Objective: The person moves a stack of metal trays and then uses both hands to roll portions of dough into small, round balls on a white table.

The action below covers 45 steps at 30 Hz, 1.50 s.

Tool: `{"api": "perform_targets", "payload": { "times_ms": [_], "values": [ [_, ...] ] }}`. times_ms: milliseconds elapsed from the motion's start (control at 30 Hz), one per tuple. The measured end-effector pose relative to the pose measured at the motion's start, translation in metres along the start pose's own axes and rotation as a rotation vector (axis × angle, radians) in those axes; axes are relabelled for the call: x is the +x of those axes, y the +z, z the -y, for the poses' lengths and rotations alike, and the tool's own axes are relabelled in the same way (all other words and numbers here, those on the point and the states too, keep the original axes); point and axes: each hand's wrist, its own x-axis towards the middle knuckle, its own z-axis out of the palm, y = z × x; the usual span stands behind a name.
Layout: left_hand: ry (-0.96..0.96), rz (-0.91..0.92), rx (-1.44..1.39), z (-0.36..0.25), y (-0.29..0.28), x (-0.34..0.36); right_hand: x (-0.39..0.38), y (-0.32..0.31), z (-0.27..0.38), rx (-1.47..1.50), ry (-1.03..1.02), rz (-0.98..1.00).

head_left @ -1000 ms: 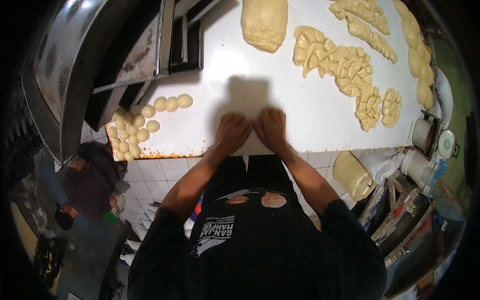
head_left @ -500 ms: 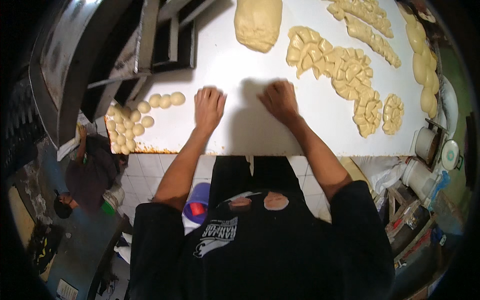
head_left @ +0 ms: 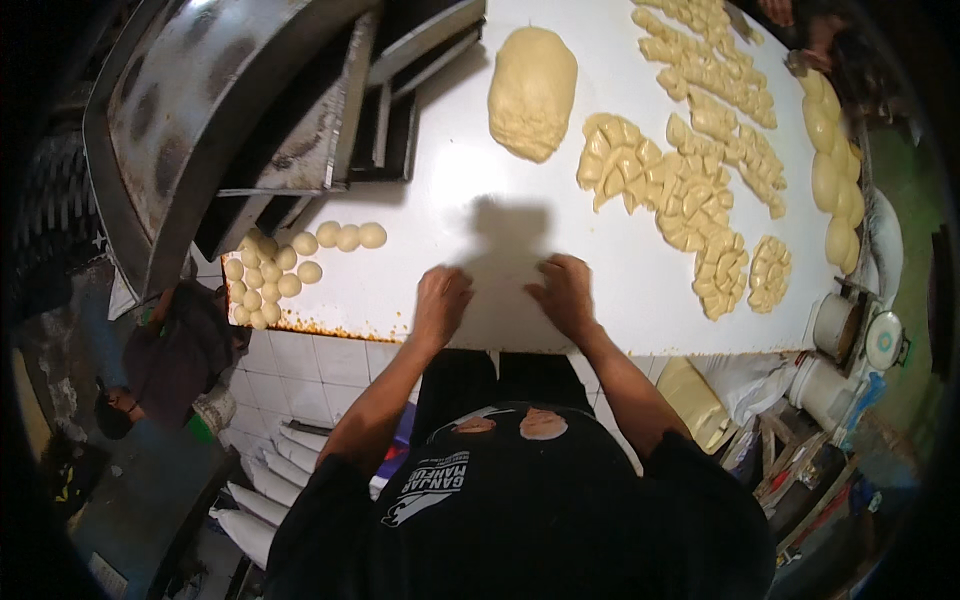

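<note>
Nearer the worktop's front edge than half a second ago, our left hand and our right hand rest apart, fingers curled; whether they grip anything, we cannot tell. We see dough balls clustered at the front left corner, a large dough lump toward the far edge, and cut dough rounds toward the right edge.

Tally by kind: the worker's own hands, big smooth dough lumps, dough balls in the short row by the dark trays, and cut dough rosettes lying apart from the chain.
Hands: 2, left hand and right hand
Big dough lump: 1
Row dough balls: 3
Separate rosette: 1
Total: 7
</note>
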Motion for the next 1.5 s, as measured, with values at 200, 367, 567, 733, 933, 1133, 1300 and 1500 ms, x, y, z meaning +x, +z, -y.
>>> {"api": "perform_targets", "payload": {
  "times_ms": [200, 367, 567, 733, 933, 1133, 1300, 1500],
  "values": [
    [-0.104, -0.123, 0.18, 0.009, -0.038, 0.03, 0.178, -0.059, -0.004, 0.126, 0.137, -0.182],
    [0.062, -0.035, 0.094, 0.034, -0.045, -0.037, 0.162, -0.034, 0.015, -0.025, 0.191, -0.042],
    [0.351, 0.145, 0.251, 0.065, -0.069, -0.005, 0.02, 0.01, 0.009, 0.158, -0.418, 0.391],
    [-0.117, 0.135, 0.027, -0.011, 0.003, 0.019, 0.042, 0.072, 0.065, -0.232, 0.13, 0.215],
    [0.027, 0.008, 0.287, 0.048, -0.037, 0.004, 0.052, 0.019, 0.019, -0.187, -0.222, 0.185],
    [0.089, -0.22, -0.024, -0.003, -0.002, -0.028, 0.002, 0.046, 0.015, 0.033, -0.359, 0.236],
    [-0.302, -0.235, 0.249, 0.019, -0.032, -0.004, 0.053, 0.02, 0.032, -0.056, -0.133, 0.011],
    [0.017, -0.272, 0.057, 0.017, -0.025, -0.07, -0.003, 0.003, 0.046, -0.006, -0.04, 0.181]
  ]
}}
